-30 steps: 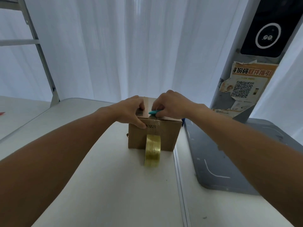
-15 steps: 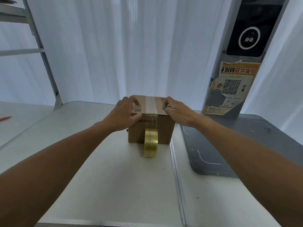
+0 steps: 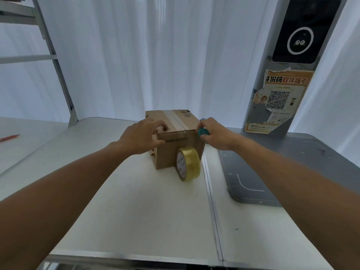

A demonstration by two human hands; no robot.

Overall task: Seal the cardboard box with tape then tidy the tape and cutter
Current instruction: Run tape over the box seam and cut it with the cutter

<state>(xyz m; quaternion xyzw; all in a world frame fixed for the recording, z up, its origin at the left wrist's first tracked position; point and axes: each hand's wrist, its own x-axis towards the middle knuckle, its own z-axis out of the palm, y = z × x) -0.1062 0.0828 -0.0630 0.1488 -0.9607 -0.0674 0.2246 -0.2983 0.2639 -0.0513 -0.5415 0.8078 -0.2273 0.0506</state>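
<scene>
the small brown cardboard box [image 3: 176,137] sits on the white folding table [image 3: 136,211], a tape strip running front to back along its top seam. the left hand [image 3: 145,136] rests loosely on the box's near-left top corner. the right hand [image 3: 213,133], just beside the box's right edge, is clenched around the teal-handled cutter [image 3: 202,132]. the yellowish clear tape roll [image 3: 189,164] stands on edge against the front face, below and nearer the right hand.

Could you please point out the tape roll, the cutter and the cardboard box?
tape roll [image 3: 191,166]: head view, yellow outer band.
cutter [image 3: 201,132]: head view, teal end in right hand.
cardboard box [image 3: 169,152]: head view, front face.
</scene>
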